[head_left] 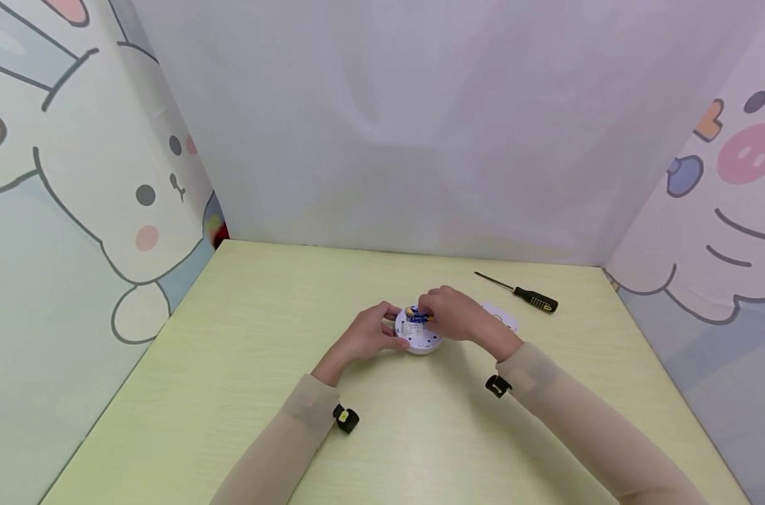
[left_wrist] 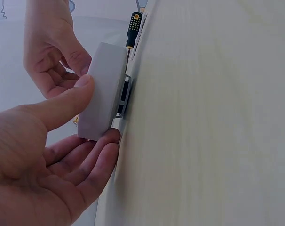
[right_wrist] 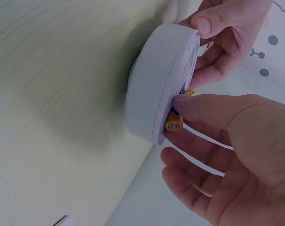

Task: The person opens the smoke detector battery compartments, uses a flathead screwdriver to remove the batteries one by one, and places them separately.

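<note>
A round white smoke detector [head_left: 425, 342] is held just above the table, its back with a printed label turned up. My left hand [head_left: 366, 334] grips its rim from the left, thumb on the near side and fingers opposite. My right hand [head_left: 456, 314] reaches in from the right and pinches a blue-and-orange battery [right_wrist: 174, 122] at the detector's battery bay. More blue and yellow shows by the fingers, partly hidden. In the left wrist view, the detector's side wall [left_wrist: 102, 92] stands edge-on, with a dark-slotted raised part below it.
A screwdriver [head_left: 535, 300] with a black and yellow handle lies at the back right of the table [head_left: 281, 308]. Nearer, a flat white round plate [head_left: 507, 320] lies partly behind my right wrist. Printed cloth walls enclose the table's back and sides.
</note>
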The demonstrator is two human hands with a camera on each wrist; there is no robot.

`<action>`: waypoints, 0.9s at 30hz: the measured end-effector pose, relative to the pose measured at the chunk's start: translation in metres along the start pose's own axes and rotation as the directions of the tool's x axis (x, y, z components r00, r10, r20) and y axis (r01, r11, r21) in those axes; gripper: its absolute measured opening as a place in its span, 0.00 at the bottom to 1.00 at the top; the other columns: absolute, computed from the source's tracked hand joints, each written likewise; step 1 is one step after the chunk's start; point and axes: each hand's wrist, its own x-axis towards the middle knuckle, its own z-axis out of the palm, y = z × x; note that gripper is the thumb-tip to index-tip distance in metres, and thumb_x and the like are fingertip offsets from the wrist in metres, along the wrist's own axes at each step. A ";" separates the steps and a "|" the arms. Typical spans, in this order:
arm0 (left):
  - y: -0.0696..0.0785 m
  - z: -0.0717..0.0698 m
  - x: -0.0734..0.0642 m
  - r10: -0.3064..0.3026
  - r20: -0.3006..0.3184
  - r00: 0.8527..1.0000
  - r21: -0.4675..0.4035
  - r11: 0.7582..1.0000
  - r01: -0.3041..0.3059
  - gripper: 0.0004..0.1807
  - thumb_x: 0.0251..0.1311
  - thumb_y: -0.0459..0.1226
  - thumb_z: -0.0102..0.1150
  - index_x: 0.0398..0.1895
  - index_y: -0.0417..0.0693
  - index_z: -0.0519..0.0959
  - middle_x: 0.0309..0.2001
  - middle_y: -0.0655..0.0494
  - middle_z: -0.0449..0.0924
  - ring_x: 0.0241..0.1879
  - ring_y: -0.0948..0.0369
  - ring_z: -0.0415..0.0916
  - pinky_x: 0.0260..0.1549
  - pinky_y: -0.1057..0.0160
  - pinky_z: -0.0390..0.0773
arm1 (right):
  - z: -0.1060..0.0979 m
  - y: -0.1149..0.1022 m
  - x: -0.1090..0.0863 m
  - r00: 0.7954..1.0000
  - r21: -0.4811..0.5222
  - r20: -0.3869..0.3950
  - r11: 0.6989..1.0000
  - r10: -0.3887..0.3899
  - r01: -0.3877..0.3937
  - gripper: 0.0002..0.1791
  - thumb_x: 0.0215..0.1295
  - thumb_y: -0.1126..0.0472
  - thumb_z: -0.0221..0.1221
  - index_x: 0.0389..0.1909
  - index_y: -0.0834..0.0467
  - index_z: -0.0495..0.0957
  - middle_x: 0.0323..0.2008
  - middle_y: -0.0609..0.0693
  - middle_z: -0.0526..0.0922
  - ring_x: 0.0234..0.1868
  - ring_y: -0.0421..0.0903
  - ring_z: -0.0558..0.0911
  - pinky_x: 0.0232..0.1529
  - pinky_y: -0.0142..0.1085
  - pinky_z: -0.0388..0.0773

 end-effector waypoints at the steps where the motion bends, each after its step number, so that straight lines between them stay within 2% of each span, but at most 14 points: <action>1: 0.000 0.000 0.000 0.002 -0.001 1.000 0.000 1.000 -0.002 0.33 0.61 0.40 0.79 0.67 0.47 0.74 0.64 0.50 0.80 0.46 0.62 0.85 0.49 0.57 0.84 | 0.000 0.000 0.000 1.000 -0.003 0.002 1.000 0.001 -0.001 0.07 0.66 0.69 0.70 0.42 0.60 0.85 0.40 0.51 0.85 0.40 0.47 0.80 0.45 0.42 0.83; 10: -0.001 0.000 0.001 0.010 0.002 1.000 0.007 1.000 -0.010 0.33 0.62 0.40 0.79 0.67 0.47 0.74 0.64 0.50 0.80 0.45 0.62 0.85 0.49 0.58 0.84 | -0.005 -0.003 0.005 0.999 -0.026 0.042 1.000 -0.006 0.007 0.06 0.66 0.68 0.71 0.40 0.60 0.84 0.38 0.51 0.84 0.38 0.46 0.79 0.44 0.42 0.82; 20: -0.002 0.000 0.000 0.012 -0.003 1.000 0.000 1.000 -0.012 0.33 0.61 0.40 0.79 0.67 0.47 0.74 0.63 0.49 0.80 0.45 0.62 0.85 0.49 0.58 0.84 | -0.009 -0.008 0.009 0.994 -0.006 0.102 0.999 0.041 -0.041 0.05 0.66 0.69 0.70 0.41 0.62 0.84 0.39 0.53 0.83 0.40 0.47 0.78 0.45 0.42 0.82; 27: -0.001 -0.001 -0.001 0.008 -0.004 1.000 0.007 1.000 -0.008 0.33 0.60 0.40 0.79 0.66 0.47 0.75 0.63 0.50 0.80 0.46 0.62 0.85 0.49 0.57 0.84 | -0.011 -0.009 0.008 0.994 -0.010 0.102 0.999 0.039 -0.038 0.05 0.67 0.70 0.70 0.40 0.62 0.84 0.38 0.52 0.83 0.40 0.47 0.78 0.45 0.41 0.82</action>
